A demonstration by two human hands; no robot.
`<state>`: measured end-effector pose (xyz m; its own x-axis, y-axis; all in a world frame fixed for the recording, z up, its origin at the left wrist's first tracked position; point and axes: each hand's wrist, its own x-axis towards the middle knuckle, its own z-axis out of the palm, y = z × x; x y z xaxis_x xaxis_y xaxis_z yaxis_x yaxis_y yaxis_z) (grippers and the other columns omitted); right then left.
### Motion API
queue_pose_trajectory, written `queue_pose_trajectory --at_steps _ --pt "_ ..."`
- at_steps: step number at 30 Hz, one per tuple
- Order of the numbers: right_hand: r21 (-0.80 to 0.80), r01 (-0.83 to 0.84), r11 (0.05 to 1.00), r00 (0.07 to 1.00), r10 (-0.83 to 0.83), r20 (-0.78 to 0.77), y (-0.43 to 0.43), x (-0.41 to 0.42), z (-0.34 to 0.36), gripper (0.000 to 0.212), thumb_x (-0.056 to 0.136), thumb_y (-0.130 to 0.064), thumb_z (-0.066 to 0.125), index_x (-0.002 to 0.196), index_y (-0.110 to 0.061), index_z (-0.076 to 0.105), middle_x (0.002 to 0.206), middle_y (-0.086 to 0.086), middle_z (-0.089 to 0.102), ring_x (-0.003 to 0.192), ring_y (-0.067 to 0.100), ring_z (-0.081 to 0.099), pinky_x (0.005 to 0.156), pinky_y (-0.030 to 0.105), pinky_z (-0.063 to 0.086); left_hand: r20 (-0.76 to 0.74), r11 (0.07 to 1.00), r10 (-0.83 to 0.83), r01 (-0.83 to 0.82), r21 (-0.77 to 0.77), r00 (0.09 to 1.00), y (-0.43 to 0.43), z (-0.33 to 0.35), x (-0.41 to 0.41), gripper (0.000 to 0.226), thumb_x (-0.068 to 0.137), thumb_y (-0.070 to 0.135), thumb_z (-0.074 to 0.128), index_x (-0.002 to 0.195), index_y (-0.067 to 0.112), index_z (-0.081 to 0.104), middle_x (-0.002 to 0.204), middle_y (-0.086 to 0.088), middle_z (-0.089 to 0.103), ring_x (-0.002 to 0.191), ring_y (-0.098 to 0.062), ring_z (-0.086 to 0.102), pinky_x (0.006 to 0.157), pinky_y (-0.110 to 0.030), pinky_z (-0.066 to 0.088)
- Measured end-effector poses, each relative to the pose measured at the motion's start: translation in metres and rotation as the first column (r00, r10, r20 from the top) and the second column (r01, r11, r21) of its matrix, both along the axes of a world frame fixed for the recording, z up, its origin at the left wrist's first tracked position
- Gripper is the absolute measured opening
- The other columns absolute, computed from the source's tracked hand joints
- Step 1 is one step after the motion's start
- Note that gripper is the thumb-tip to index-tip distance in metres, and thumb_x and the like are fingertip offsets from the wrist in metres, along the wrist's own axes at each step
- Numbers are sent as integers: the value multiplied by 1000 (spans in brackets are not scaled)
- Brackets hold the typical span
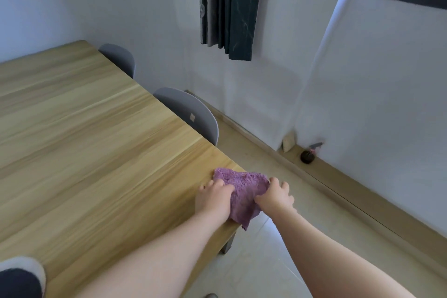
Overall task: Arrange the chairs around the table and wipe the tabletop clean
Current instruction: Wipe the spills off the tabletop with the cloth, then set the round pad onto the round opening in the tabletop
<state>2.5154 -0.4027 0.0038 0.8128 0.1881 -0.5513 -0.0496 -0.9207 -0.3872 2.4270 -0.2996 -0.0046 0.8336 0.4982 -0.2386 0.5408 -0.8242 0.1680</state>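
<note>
A purple cloth [244,191] lies bunched on the near right corner of the wooden table [96,143], one end hanging over the edge. My left hand [212,198] grips the cloth's left side on the tabletop. My right hand [275,195] grips its right side just past the table's edge. Two grey chairs are pushed in along the table's right side: one near [191,113] and one farther back [119,58].
White walls close off the back and the right. A dark curtain [229,7] hangs on the back wall. A small dark object [307,156] sits on the floor by the baseboard. Pale tiled floor runs between table and wall. A slipper [21,278] shows at bottom left.
</note>
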Motion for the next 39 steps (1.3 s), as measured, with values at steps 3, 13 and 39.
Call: queue_pose_trajectory --at_steps 3,13,39 --pt "38 -117 992 987 112 118 -2 -10 7 49 88 -23 49 135 -20 36 140 5 34 127 29 37 100 39 34 -36 1000 17 -18 -26 999 -6 4 -7 39 91 12 39 125 26 51 134 0 46 124 -24 39 98 -36 34" --pt "327 -336 883 937 350 18 -15 -79 1 8 86 -13 44 84 -13 52 75 2 52 76 21 48 63 26 36 167 927 375 -364 -90 912 -39 21 -95 32 92 21 44 120 26 58 121 2 53 118 -21 45 91 -30 39" --pt "428 -194 883 913 323 -251 152 -387 1 35 90 -14 46 125 -10 47 124 10 50 88 21 47 71 28 38 61 387 920 -868 -312 388 111 -2 -417 52 86 27 57 135 25 40 141 0 37 132 -26 32 103 -40 36"
